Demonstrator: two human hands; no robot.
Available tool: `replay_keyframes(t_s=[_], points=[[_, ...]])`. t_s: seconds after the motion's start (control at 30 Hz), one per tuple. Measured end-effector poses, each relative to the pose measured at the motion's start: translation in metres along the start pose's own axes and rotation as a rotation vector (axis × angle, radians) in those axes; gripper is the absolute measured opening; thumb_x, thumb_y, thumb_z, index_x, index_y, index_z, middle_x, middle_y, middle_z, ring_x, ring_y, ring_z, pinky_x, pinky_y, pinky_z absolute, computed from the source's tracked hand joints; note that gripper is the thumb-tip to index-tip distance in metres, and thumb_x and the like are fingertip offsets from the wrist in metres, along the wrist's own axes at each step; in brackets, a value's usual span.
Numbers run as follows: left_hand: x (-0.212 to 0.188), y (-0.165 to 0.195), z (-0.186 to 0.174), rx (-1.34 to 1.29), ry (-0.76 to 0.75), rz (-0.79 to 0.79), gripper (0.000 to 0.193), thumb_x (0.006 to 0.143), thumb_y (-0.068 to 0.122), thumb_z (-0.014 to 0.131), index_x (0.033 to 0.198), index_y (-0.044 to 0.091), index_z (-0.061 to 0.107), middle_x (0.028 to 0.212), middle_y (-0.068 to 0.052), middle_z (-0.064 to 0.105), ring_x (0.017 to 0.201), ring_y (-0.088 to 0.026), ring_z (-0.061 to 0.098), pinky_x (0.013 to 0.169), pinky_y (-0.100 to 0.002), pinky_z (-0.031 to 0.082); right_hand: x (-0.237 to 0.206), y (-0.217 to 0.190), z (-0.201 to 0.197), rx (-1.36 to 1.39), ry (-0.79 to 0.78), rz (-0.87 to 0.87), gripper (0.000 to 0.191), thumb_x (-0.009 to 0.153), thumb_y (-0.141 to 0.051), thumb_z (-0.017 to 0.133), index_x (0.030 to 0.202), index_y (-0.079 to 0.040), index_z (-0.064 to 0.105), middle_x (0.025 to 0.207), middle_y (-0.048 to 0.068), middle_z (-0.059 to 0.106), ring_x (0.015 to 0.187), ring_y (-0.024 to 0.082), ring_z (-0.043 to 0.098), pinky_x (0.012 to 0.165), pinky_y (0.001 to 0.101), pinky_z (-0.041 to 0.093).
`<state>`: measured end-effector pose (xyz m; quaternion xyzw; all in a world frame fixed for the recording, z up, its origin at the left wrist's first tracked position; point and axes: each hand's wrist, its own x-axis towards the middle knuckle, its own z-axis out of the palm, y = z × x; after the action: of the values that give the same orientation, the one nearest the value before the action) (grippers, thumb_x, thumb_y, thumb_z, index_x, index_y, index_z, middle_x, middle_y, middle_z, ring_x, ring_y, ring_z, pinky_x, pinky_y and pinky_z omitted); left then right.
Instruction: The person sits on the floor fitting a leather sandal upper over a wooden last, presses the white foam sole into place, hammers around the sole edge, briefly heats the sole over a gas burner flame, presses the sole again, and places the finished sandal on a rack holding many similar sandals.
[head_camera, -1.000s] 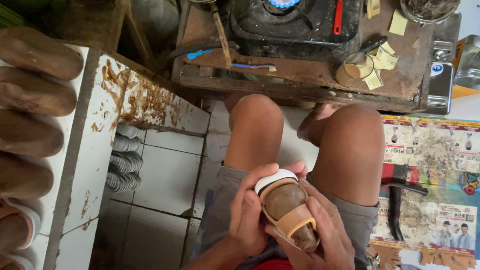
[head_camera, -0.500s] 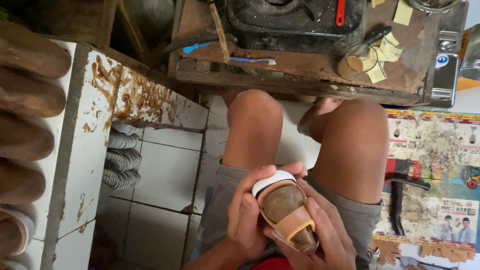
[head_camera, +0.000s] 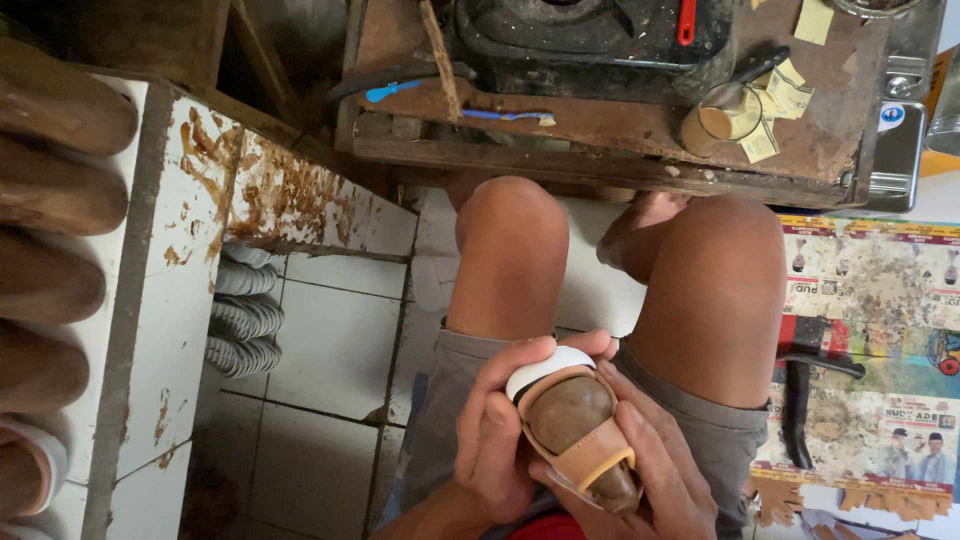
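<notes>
Item: small tan sandal on brown shoe last, white sole edge at the far end, tan strap across the near end; held in lap betw. both hands, just short of the knees. Left hand: curled round the sandal's left side, fingers pressed together on the white sole rim, thumb on top. Right hand: cupped under and along the right side, fingers spread a little, tips touching the strap end; both hands clasp the item. Beyond the hands: bare knees, grey shorts. Further out, past the knees: worn wooden bench w/ dark stove, blue-handled brush, glass of tan glue, yellow paper scraps. Left of left hand: white tiled ledge, rust-stained, w/ row of brown shoe lasts; grey ribbed soles stacked below it. Right of right hand: printed posters on floor, black hammer lying on them.
</notes>
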<state>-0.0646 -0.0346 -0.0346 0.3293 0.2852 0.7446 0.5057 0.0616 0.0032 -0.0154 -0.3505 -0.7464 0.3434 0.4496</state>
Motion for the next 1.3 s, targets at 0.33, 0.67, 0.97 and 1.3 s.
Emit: replay_keyframes(t_s=[0.33,0.67,0.97,1.3], points=[[0.000,0.006,-0.005,0.022,-0.046,-0.044,0.048,0.122,0.039,0.029,0.156,0.007,0.039,0.150,-0.034,0.050,0.136,-0.033,0.057,0.117,-0.043,0.047,-0.008,0.011,0.000,0.022,0.012,-0.037,0.090,0.072,-0.018,0.093,0.142,-0.002,0.040,0.129,0.032,0.062,0.123,0.042,0.068,0.102,0.0475,0.060],[-0.001,0.010,-0.004,0.066,-0.039,-0.050,0.046,0.123,0.036,0.029,0.157,0.006,0.039,0.151,-0.029,0.051,0.140,-0.031,0.055,0.123,-0.043,0.044,0.002,0.000,-0.018,-0.021,-0.231,0.380,0.091,0.060,-0.011,0.094,0.140,0.001,0.052,0.128,0.020,0.070,0.119,0.028,0.069,0.102,0.0406,0.054],[0.000,0.022,-0.009,0.305,-0.091,0.003,0.042,0.124,0.024,0.032,0.160,0.003,0.039,0.153,-0.028,0.054,0.132,-0.031,0.061,0.119,-0.041,0.050,-0.001,0.014,-0.031,0.093,-0.365,0.456,0.093,0.060,-0.013,0.095,0.140,0.002,0.051,0.127,0.013,0.070,0.118,0.020,0.069,0.099,0.0354,0.055],[0.013,0.055,-0.011,0.619,-0.180,-0.108,0.042,0.114,0.013,0.044,0.151,-0.006,0.041,0.143,-0.024,0.057,0.133,-0.032,0.060,0.117,-0.043,0.047,0.014,0.029,-0.059,0.063,-0.372,0.004,0.093,0.069,-0.021,0.095,0.144,-0.003,0.043,0.135,0.021,0.064,0.123,0.031,0.068,0.100,0.0420,0.056]])
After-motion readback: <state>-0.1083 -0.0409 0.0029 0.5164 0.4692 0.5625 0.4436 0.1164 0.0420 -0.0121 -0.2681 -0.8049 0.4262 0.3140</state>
